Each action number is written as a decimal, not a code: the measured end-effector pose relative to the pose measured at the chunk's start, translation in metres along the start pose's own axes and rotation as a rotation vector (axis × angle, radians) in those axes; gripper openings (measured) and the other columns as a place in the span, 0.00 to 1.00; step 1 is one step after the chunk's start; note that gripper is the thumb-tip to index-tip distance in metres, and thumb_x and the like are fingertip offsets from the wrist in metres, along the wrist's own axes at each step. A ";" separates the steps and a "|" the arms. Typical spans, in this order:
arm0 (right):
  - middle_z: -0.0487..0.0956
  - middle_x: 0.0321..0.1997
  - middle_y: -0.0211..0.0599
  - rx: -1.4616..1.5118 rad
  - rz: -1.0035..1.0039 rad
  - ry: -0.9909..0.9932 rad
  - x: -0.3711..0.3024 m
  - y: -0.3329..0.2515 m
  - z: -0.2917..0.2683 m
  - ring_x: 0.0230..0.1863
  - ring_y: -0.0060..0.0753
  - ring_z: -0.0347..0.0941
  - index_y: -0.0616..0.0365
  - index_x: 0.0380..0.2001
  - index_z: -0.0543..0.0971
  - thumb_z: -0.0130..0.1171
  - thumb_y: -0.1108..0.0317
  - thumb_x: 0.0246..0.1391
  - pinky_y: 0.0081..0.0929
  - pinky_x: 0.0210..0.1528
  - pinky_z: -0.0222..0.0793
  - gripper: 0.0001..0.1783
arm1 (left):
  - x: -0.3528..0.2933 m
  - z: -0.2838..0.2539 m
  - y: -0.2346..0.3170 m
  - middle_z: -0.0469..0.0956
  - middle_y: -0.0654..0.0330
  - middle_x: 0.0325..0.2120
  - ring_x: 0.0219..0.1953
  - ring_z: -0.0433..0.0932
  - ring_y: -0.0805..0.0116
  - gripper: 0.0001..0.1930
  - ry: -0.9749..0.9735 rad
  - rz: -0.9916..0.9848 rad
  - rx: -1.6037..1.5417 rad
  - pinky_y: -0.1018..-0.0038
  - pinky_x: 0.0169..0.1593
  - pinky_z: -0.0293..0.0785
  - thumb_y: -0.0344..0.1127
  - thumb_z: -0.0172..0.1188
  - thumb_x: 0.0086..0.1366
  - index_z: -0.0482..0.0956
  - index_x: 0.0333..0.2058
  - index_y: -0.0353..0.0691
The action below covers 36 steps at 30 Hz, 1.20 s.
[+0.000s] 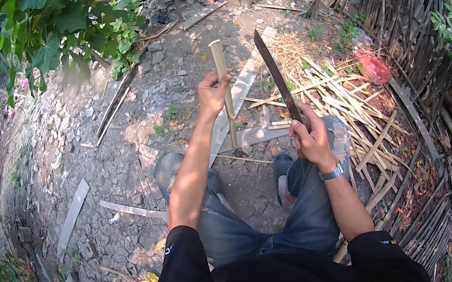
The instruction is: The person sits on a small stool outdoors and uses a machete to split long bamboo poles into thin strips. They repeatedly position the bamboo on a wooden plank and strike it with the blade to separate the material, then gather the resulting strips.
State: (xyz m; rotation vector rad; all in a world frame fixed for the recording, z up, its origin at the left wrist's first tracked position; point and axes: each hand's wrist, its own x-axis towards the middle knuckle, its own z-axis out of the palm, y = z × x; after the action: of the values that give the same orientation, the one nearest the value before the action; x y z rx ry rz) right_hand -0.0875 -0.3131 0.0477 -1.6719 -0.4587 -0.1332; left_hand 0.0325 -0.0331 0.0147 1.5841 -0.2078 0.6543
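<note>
My left hand is closed around a pale split bamboo strip, which stands nearly upright in front of me. Its lower end hangs over the boards on the ground. My right hand grips a machete near the base of its long dark blade; the fingers hide most of the handle. The blade points up and away, leaning a little to the left. A gap separates it from the bamboo strip.
Between and beyond my feet lie a long grey plank and a crosswise board. To the right are a heap of bamboo strips, a red plastic bag and stacked brushwood. A loose plank lies left.
</note>
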 end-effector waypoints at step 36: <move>0.77 0.23 0.52 -0.553 -0.263 0.079 0.035 -0.107 0.078 0.24 0.51 0.78 0.50 0.70 0.66 0.49 0.76 0.61 0.44 0.30 0.70 0.33 | -0.001 0.014 -0.015 0.83 0.63 0.35 0.36 0.79 0.76 0.11 -0.128 0.047 -0.034 0.76 0.40 0.76 0.30 0.72 0.59 0.85 0.40 0.35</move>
State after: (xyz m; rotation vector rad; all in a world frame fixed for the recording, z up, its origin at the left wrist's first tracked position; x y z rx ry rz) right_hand -0.1083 -0.2205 0.1461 -2.1275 -0.6181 -0.5599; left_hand 0.0430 -0.0447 0.0013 1.5931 -0.3508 0.5830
